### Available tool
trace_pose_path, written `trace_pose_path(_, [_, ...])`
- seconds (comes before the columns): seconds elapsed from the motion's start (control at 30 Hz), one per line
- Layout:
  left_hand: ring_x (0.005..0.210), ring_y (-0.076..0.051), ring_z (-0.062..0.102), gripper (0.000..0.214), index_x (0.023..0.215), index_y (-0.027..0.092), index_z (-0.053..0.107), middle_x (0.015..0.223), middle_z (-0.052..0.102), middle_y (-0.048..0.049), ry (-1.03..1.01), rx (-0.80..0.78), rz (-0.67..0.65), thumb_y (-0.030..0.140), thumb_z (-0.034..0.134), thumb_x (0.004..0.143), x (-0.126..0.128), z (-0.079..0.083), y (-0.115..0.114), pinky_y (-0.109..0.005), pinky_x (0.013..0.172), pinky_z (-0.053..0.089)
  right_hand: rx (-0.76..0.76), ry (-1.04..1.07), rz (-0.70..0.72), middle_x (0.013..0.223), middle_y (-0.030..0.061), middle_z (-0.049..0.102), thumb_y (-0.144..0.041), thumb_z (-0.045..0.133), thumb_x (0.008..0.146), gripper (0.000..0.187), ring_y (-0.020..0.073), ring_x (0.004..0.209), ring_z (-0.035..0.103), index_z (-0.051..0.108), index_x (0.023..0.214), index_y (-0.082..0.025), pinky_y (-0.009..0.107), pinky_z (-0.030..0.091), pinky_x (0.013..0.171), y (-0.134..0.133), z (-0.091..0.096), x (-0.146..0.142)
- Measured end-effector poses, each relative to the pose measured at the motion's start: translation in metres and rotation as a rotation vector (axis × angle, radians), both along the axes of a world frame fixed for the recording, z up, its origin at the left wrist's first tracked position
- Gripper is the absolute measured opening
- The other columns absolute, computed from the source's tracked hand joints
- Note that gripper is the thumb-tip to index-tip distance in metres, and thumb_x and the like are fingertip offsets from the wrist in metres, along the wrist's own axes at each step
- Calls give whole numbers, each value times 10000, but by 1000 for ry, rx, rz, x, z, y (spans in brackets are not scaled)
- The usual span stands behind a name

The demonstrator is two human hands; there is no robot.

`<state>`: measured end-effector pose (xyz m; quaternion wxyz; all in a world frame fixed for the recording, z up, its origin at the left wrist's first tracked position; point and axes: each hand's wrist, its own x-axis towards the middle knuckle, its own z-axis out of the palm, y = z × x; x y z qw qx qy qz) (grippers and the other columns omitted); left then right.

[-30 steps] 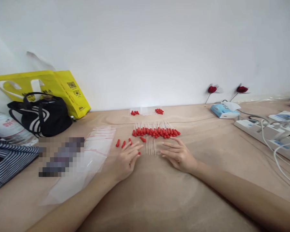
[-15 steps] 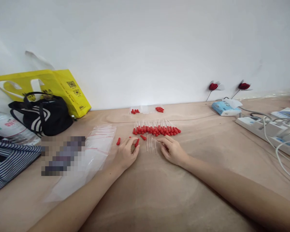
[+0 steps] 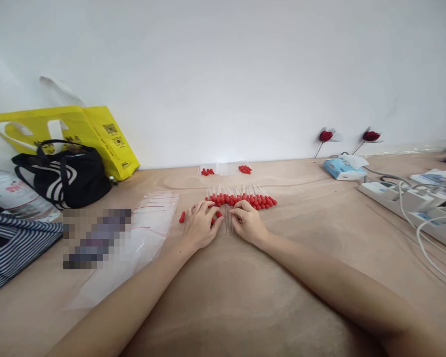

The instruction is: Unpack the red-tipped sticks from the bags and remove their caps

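My left hand (image 3: 202, 225) rests low over the table, thumb and fingers curled around a red rubber bulb (image 3: 218, 214); part of another red bulb shows beneath the fingers. Facing it, my right hand (image 3: 250, 223) pinches at a clear dropper tube, largely hidden by the fingertips. Thin clear tubes (image 3: 227, 223) lie between the two hands. Just beyond them is a row of droppers (image 3: 258, 200), with red bulbs toward me and clear stems pointing away. One loose red bulb (image 3: 182, 216) lies left of my left hand.
Clear zip bags (image 3: 148, 235) lie on the left. Another bag (image 3: 223, 169) with red bulbs is by the wall. A yellow bag (image 3: 115, 148), black bag (image 3: 78, 181) and bottle (image 3: 15, 196) stand left. Tissues (image 3: 344, 168) and a power strip (image 3: 390, 198) with cables sit right.
My left hand has shifted right, over the loose bulbs near the tubes. My right hand has moved left, its fingers closing in a pinch over the clear tubes.
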<state>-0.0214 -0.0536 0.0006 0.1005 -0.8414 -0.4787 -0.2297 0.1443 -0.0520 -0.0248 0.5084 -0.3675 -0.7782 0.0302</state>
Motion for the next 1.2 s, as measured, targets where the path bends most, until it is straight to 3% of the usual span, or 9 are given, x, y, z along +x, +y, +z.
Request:
trace_pose_path(0.1, [984, -226, 472, 139, 857, 205, 534, 999, 571, -52, -56, -3, 30, 285, 429, 814, -5, 1, -3, -393, 844, 302, -45, -61, 7, 780, 53, 488, -86, 440, 746, 166, 124, 706, 505, 585, 720, -162, 245, 465, 651, 0, -1, -4])
trace_pose_path(0.3, [935, -234, 491, 160, 903, 182, 508, 919, 589, -62, -238, -28, 236, 182, 433, 762, -13, 2, -2, -391, 838, 312, -195, -150, 40, 782, 42, 486, -264, 546, 742, 172, 113, 679, 499, 558, 606, -160, 256, 464, 652, -3, 4, -14])
trace_pose_path(0.47, [976, -238, 465, 158, 883, 218, 560, 940, 584, -46, -235, -79, 303, 260, 464, 765, -9, 9, 13, -400, 856, 304, -180, -179, 12, 773, 38, 515, -455, 587, 708, 303, 142, 715, 502, 616, 765, -159, 328, 438, 710, -4, 10, -13])
trace_pose_path(0.7, [993, -281, 445, 246, 783, 220, 580, 949, 571, -61, -149, -179, 373, 444, 498, 723, 5, 22, 47, -456, 833, 311, -101, -157, -55, 800, 58, 559, -342, 550, 768, 192, 159, 760, 523, 620, 756, -164, 333, 396, 717, -15, 8, 13])
trace_pose_path(0.8, [981, -301, 449, 253, 720, 202, 574, 929, 571, -81, -135, -211, 399, 449, 524, 697, 10, 24, 56, -463, 810, 329, -76, -186, -73, 817, 59, 570, -270, 541, 770, 129, 161, 769, 526, 621, 757, -169, 329, 386, 711, -25, 7, 30])
trace_pose_path(0.93, [982, -296, 455, 217, 665, 193, 568, 917, 572, -88, -163, -194, 415, 382, 492, 739, 12, 26, 56, -447, 813, 342, -58, -216, -98, 800, 52, 576, -222, 531, 766, 102, 156, 747, 527, 618, 742, -175, 334, 377, 711, -35, 7, 49])
trace_pose_path(1.03, [997, -287, 453, 213, 698, 184, 564, 939, 567, -95, -209, -135, 446, 343, 450, 780, 7, 27, 43, -439, 833, 342, -47, -224, -116, 787, 46, 577, -210, 523, 768, 98, 157, 733, 525, 615, 748, -184, 337, 381, 702, -38, 5, 59])
trace_pose_path(1.1, [963, -257, 478, 191, 724, 177, 554, 923, 575, -84, -274, -48, 365, 320, 447, 791, 1, 26, 28, -412, 833, 357, -27, -218, -124, 795, 48, 577, -207, 515, 771, 100, 166, 748, 525, 612, 783, -190, 338, 391, 698, -39, 4, 63])
trace_pose_path(1.2, [881, -199, 520, 146, 752, 175, 542, 881, 586, -58, -341, 37, 23, 279, 453, 801, -8, 21, -3, -360, 803, 391, 33, -185, -133, 876, 72, 576, -215, 505, 777, 181, 186, 827, 521, 584, 937, -186, 346, 414, 730, -41, 5, 67])
